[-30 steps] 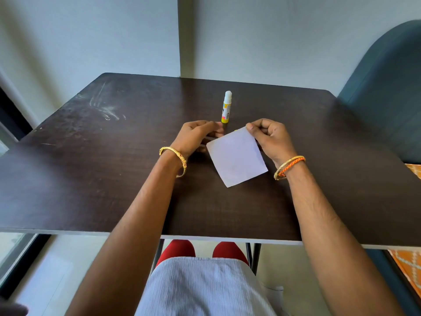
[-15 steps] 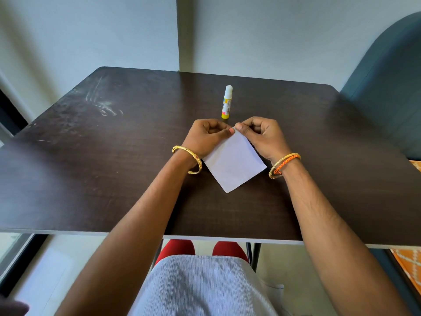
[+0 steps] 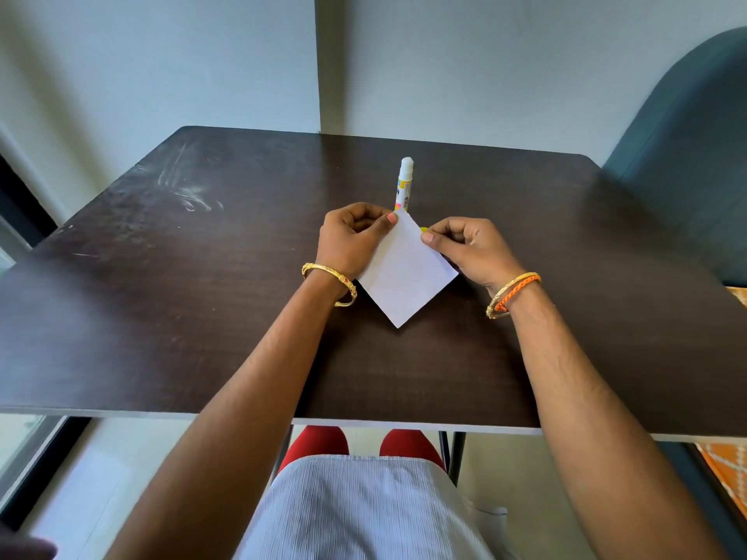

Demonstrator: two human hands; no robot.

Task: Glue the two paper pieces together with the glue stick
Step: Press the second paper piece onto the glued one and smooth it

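Mid-frame, left hand point(image 3: 353, 236) and right hand point(image 3: 469, 248) each pinch the white paper point(image 3: 406, 272); glue stick point(image 3: 405, 183) stands just above.

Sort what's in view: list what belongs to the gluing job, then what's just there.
For the job:
white paper, pinched by the left hand and right hand
glue stick, upright, uncapped
yellow cap, mostly hidden behind the paper

Just there:
dark table
teal chair
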